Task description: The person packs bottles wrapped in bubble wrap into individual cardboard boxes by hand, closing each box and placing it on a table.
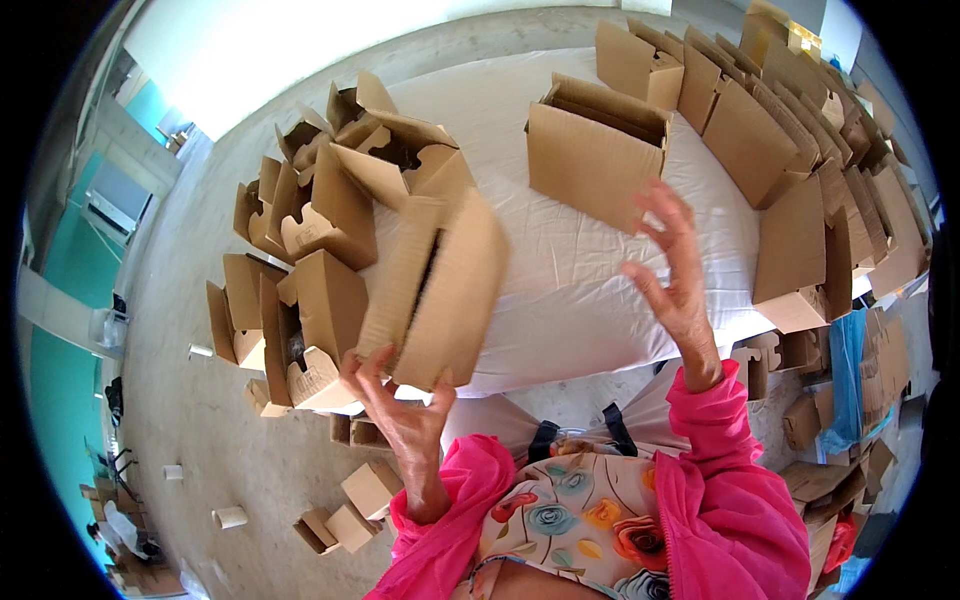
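My left hand (pixel 400 425) grips the lower end of a brown cardboard box (pixel 465 290), which is tilted and slightly blurred above the left part of the white-covered table (pixel 560 310). A dark slit runs along this box between its panels. My right hand (pixel 675 270) is raised with its fingers apart, holding nothing. Just beyond its fingertips, another cardboard box (pixel 590 150) stands upright with a narrow opening on top; whether the fingertips touch it I cannot tell.
Several open cardboard boxes (pixel 340 200) crowd the table's left side. Rows of flatter boxes (pixel 750 130) stand along the right edge. More cardboard (pixel 800 420) and a blue plastic sheet (pixel 848 380) are below on the right. Small boxes (pixel 370 490) lie on the concrete floor (pixel 200 400).
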